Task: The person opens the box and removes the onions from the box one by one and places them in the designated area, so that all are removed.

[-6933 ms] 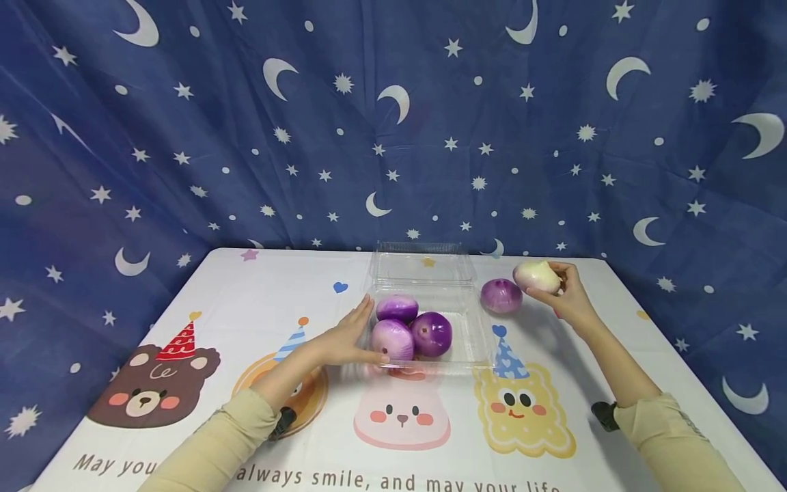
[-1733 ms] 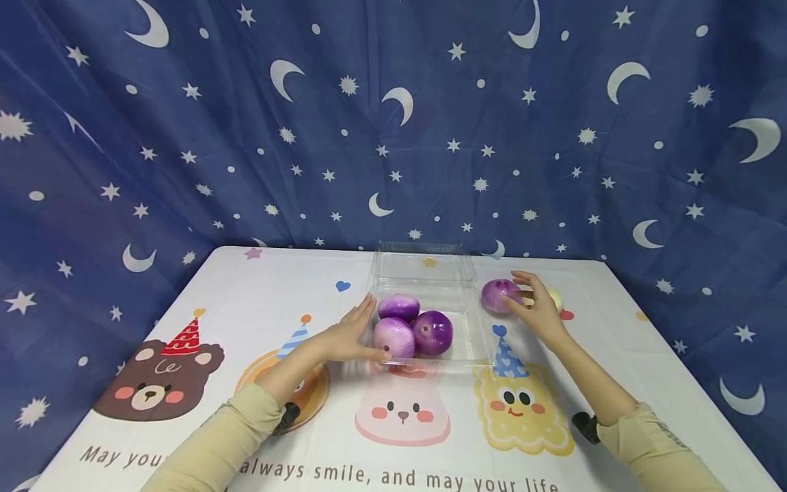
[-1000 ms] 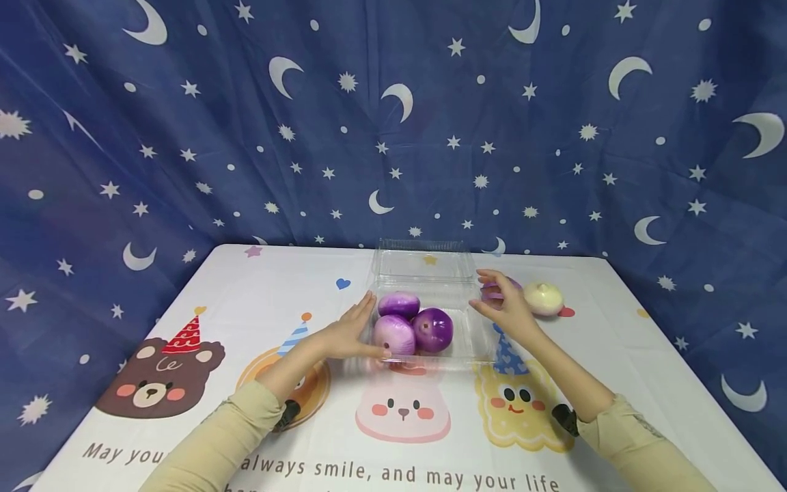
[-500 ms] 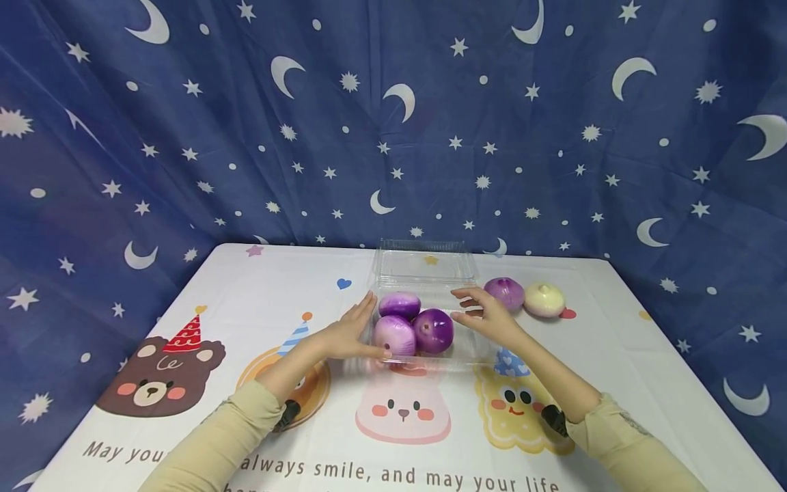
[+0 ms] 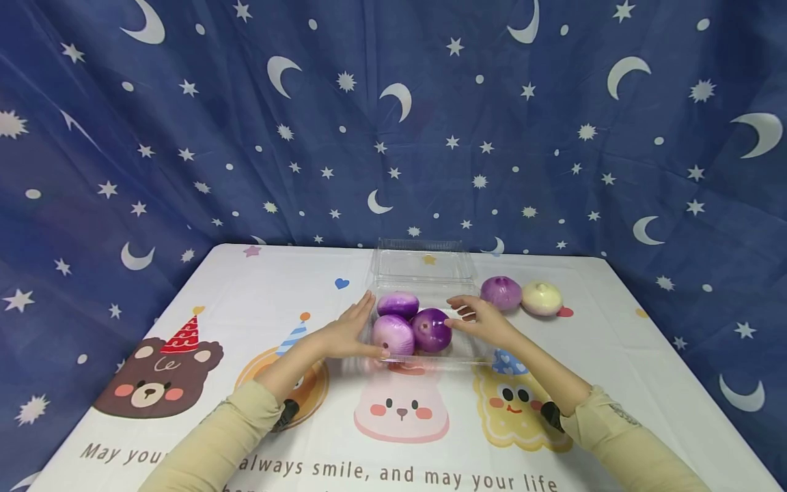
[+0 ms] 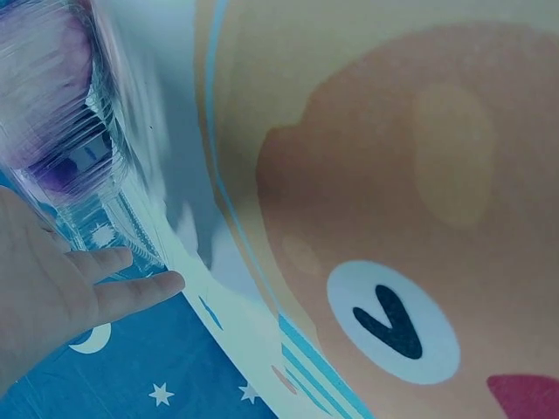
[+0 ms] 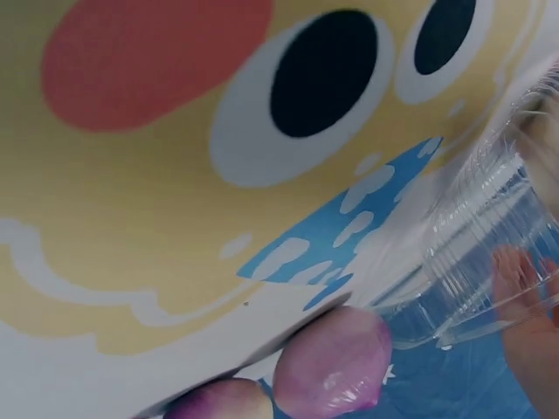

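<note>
Near the left edge of the tablecloth [image 5: 295,277] lies a printed brown bear [image 5: 156,381] in a red party hat. Further right, the left hand [image 5: 344,336] rests against the left side of a clear plastic clamshell box [image 5: 470,350], fingers apart along the wall and thumb at the front left corner, probably to steady so light a box.

The box stands midway along the table, its lid [image 5: 396,266] laid back toward the table's back edge, which leaves the base uncovered. Three onions crowd the left half of the base: a purple onion [image 5: 398,305] behind, a paler streaked onion [image 5: 392,333] at the front left corner and a dark glossy onion [image 5: 430,332] beside them.

Over the base's right half hangs the right hand [image 5: 487,324], fingers apart and curved, clamped on nothing; its thumb overlaps the dark one's right side, touching or not I cannot tell.

Past the box's right edge, toward the table's back right corner, a dull purple onion [image 5: 501,294] and a whitish onion [image 5: 542,299] sit side by side, likely within easy reach.
</note>
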A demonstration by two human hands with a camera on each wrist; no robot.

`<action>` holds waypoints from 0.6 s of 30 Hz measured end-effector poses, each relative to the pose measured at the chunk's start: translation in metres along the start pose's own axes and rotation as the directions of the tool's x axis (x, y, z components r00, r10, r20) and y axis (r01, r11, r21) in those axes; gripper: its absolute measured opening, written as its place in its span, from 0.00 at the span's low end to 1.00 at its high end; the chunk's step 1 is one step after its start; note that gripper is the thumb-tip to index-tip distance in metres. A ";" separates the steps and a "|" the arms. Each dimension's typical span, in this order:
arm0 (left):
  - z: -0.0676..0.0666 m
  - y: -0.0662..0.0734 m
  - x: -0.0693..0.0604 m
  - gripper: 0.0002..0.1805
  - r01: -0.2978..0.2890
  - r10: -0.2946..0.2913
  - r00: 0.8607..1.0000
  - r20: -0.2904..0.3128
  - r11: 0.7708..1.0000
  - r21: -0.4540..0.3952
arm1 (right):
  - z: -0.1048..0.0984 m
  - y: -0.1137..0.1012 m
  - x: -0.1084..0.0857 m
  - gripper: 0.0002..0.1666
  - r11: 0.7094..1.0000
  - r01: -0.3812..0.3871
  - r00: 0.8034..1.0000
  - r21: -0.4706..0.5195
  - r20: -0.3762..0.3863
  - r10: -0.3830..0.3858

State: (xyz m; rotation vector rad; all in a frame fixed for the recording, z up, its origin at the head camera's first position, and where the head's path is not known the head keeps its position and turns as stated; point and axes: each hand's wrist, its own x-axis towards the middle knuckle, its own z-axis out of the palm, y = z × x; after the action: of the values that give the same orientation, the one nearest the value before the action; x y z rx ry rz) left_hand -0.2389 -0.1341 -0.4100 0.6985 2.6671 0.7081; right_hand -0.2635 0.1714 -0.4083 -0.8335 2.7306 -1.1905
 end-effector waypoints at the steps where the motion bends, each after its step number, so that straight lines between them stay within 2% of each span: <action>1: 0.000 0.000 0.000 0.63 -0.001 0.001 1.000 -0.001 1.000 0.001 | 0.001 -0.001 0.001 0.28 1.000 -0.003 1.000 -0.018 0.014 0.003; 6: -0.001 -0.001 0.000 0.64 0.003 -0.004 1.000 -0.006 1.000 -0.021 | 0.004 -0.006 0.005 0.35 0.993 -0.017 0.997 -0.113 0.078 0.026; 12: -0.001 -0.001 0.000 0.64 -0.007 0.006 1.000 -0.009 0.999 -0.043 | 0.007 -0.008 0.004 0.36 0.977 -0.085 0.993 -0.195 0.065 0.099; 18: 0.000 -0.001 0.000 0.63 -0.009 0.008 1.000 -0.011 0.999 -0.031 | 0.010 -0.010 0.004 0.40 0.964 -0.133 0.981 -0.232 0.106 0.161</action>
State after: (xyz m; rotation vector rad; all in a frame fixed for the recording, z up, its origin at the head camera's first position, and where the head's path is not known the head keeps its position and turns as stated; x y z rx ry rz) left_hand -0.2394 -0.1348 -0.4100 0.7002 2.6587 0.7557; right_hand -0.2596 0.1572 -0.4083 -0.6810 2.8005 -0.7866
